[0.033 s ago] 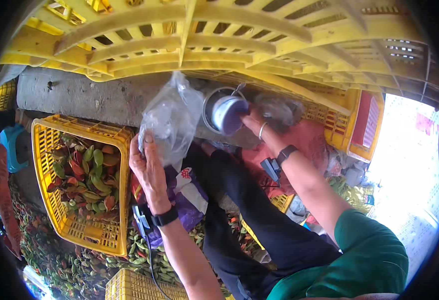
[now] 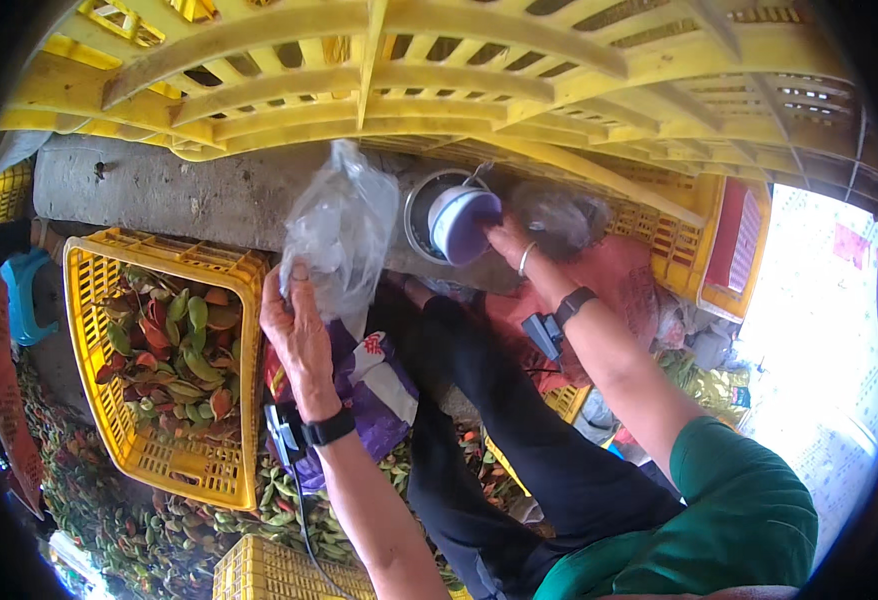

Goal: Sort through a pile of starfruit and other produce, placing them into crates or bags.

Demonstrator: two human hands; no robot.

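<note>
One yellow latticed plastic crate stands at your left, heaped with curved green and reddish pods. Your left hand has its fingers bent closed on the lower edge of a crinkled, translucent plastic bag. Beside it, a round metal container sits partly behind a tilted, smooth pale cup, whose rim your right hand grips with closed fingers, near a rumpled red sack.

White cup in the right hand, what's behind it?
Behind the white cup, a round metal pot shows its upper and left rim. The cup covers much of its inside, so any contents are unclear.
</note>
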